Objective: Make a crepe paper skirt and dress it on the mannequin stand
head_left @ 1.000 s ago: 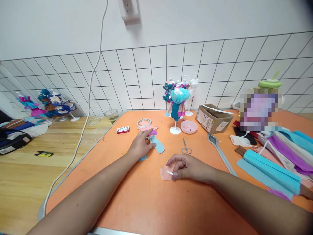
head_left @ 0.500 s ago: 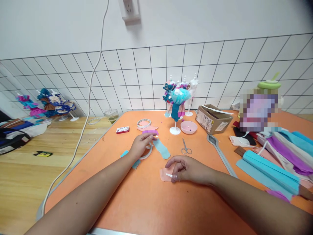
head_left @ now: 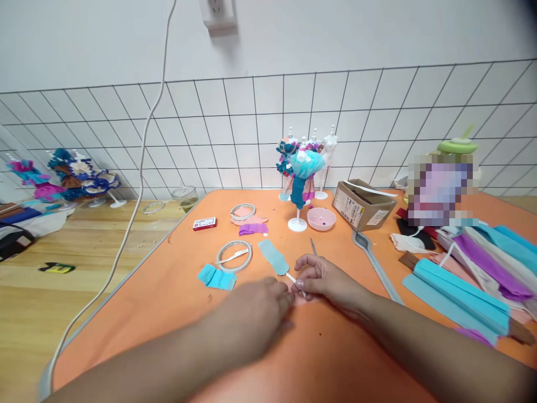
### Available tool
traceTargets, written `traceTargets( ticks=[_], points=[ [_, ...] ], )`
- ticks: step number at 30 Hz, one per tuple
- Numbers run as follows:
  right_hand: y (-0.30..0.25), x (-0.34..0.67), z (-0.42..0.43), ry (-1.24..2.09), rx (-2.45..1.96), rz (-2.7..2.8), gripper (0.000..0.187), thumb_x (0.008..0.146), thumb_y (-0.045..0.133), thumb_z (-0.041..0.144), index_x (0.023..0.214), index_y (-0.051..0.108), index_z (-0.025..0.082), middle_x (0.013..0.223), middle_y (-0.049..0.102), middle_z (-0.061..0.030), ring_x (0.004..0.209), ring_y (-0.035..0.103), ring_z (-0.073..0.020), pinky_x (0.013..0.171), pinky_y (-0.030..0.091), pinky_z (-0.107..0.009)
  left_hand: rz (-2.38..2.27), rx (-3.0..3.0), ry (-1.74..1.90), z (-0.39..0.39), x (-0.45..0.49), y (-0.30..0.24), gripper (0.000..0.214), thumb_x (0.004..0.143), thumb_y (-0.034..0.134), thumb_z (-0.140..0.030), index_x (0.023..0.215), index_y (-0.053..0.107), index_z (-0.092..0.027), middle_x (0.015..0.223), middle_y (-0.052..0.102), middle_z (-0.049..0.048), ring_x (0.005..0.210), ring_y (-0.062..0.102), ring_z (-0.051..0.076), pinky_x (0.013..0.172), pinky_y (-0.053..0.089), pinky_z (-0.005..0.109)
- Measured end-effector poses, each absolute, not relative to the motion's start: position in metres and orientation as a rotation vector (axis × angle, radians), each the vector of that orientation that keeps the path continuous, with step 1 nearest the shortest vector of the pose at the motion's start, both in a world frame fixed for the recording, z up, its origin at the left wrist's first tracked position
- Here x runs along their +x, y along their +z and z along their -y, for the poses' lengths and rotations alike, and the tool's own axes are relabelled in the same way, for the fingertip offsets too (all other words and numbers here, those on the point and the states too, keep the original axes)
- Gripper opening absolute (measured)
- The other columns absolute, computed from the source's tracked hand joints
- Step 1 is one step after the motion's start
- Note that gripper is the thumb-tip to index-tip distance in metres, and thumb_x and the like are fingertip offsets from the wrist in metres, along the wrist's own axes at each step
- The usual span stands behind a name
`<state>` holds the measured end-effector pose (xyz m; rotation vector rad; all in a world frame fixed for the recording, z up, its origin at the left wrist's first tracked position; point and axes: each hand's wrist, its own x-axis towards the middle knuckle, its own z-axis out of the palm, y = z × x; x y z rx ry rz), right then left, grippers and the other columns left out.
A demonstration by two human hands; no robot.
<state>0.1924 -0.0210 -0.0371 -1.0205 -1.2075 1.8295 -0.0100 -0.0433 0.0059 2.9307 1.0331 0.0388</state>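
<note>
My right hand [head_left: 325, 280] is closed in a pinch on a thin white strip of tape [head_left: 290, 277], held just above the orange table. Under its fingers lies a small pink piece of crepe paper [head_left: 309, 300], mostly covered. My left hand [head_left: 264, 313], smeared by motion, is beside the pink piece with its fingertips close to the right hand; whether it grips anything is unclear. A light blue paper strip [head_left: 273, 257] lies just beyond the hands. Scissors [head_left: 314, 247] are partly hidden behind the right hand. A roll of tape [head_left: 235, 256] rests farther left.
Near the tape roll lies a turquoise paper piece [head_left: 217, 277]. Farther back are a purple piece [head_left: 254, 229], a small red-and-white box [head_left: 205, 224], a dressed mannequin stand [head_left: 298, 184], a pink bowl [head_left: 321, 219] and a cardboard box [head_left: 364, 206]. Folded crepe papers [head_left: 465, 294] spread at the right.
My left hand has come back from the purple paper, toward me and right, to the pink piece. My right hand still holds the white strip, now slightly higher. The view has shifted a little.
</note>
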Motion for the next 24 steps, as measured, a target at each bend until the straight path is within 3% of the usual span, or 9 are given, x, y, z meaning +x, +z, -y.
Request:
traceTargets(
  ticks=[2, 5, 7, 11, 13, 16, 19, 21, 24],
  points=[
    [-0.034, 0.195, 0.019, 1.818, -1.041, 1.207, 0.043, 0.064, 0.078, 0.033, 0.093, 0.050, 0.019, 0.076, 0.069, -0.0012, 0.055, 0.054, -0.0085, 0.059, 0.042, -0.023, -1.085, 3.002, -0.120, 0.064, 0.005, -0.015, 0.051, 0.085, 0.049, -0.049, 0.115, 0.064, -0.011, 0.105, 0.067, 0.0157, 0.094, 0.061, 0.027, 0.076, 0.049, 0.037],
    [-0.029, 0.198, 0.017, 1.774, -1.079, 1.324, 0.033, 0.069, 0.075, 0.034, 0.090, 0.055, 0.017, 0.076, 0.068, -0.0023, 0.061, 0.055, -0.0097, 0.059, 0.042, -0.022, -1.210, 3.057, -0.106, 0.080, 0.018, -0.041, 0.063, 0.084, 0.047, -0.056, 0.122, 0.059, -0.007, 0.118, 0.061, 0.0228, 0.108, 0.057, 0.032, 0.093, 0.043, 0.045],
    [-0.027, 0.198, 0.016, 1.715, -1.116, 1.460, 0.025, 0.074, 0.070, 0.034, 0.087, 0.058, 0.016, 0.077, 0.067, -0.0036, 0.067, 0.057, -0.0118, 0.060, 0.042, -0.022, -1.173, 3.081, -0.040, 0.083, 0.021, -0.049, 0.067, 0.084, 0.045, -0.058, 0.132, 0.051, -0.010, 0.123, 0.058, 0.0229, 0.114, 0.054, 0.035, 0.095, 0.041, 0.047],
    [-0.019, 0.194, 0.018, 1.545, -1.152, 1.610, 0.020, 0.079, 0.063, 0.036, 0.086, 0.058, 0.017, 0.077, 0.063, -0.0035, 0.072, 0.058, -0.0153, 0.059, 0.043, -0.025, -1.112, 3.012, -0.025, 0.079, 0.020, -0.049, 0.067, 0.089, 0.042, -0.049, 0.142, 0.034, -0.010, 0.127, 0.056, 0.0211, 0.116, 0.054, 0.033, 0.086, 0.047, 0.040],
    [-0.010, 0.197, 0.017, 1.382, -1.130, 1.605, 0.019, 0.081, 0.060, 0.036, 0.088, 0.058, 0.019, 0.076, 0.060, -0.0029, 0.073, 0.058, -0.0159, 0.061, 0.043, -0.027, -1.127, 2.999, -0.014, 0.077, 0.020, -0.047, 0.064, 0.090, 0.043, -0.045, 0.141, 0.035, -0.008, 0.123, 0.059, 0.0193, 0.111, 0.056, 0.032, 0.090, 0.046, 0.042],
    [0.005, 0.208, 0.014, 1.136, -1.053, 1.509, 0.014, 0.083, 0.058, 0.036, 0.089, 0.057, 0.023, 0.075, 0.057, -0.0028, 0.071, 0.055, -0.0165, 0.063, 0.044, -0.029, -1.096, 3.036, 0.001, 0.073, 0.022, -0.044, 0.055, 0.089, 0.045, -0.043, 0.132, 0.049, -0.008, 0.115, 0.063, 0.0161, 0.103, 0.059, 0.029, 0.098, 0.041, 0.047],
    [0.007, 0.212, 0.013, 1.351, -0.998, 1.564, 0.010, 0.083, 0.058, 0.031, 0.086, 0.054, 0.023, 0.073, 0.054, -0.0010, 0.066, 0.053, -0.0148, 0.061, 0.043, -0.027, -1.066, 3.082, 0.019, 0.072, 0.022, -0.043, 0.051, 0.088, 0.047, -0.045, 0.123, 0.057, -0.009, 0.115, 0.062, 0.0150, 0.103, 0.058, 0.029, 0.098, 0.040, 0.050],
    [0.000, 0.207, 0.015, 1.502, -1.043, 1.634, 0.007, 0.083, 0.055, 0.027, 0.085, 0.050, 0.022, 0.072, 0.052, 0.0007, 0.065, 0.052, -0.0135, 0.059, 0.041, -0.026, -1.076, 3.107, 0.058, 0.072, 0.021, -0.044, 0.053, 0.089, 0.045, -0.047, 0.126, 0.054, -0.010, 0.119, 0.061, 0.0158, 0.104, 0.056, 0.030, 0.097, 0.039, 0.052],
    [-0.015, 0.193, 0.018, 1.456, -1.198, 1.814, 0.005, 0.083, 0.049, 0.019, 0.083, 0.045, 0.023, 0.067, 0.050, 0.0039, 0.060, 0.047, -0.0116, 0.053, 0.035, -0.023, -1.068, 3.118, 0.079, 0.072, 0.020, -0.044, 0.056, 0.089, 0.044, -0.045, 0.132, 0.048, -0.010, 0.126, 0.057, 0.0181, 0.111, 0.054, 0.031, 0.097, 0.039, 0.050]
  ],
)
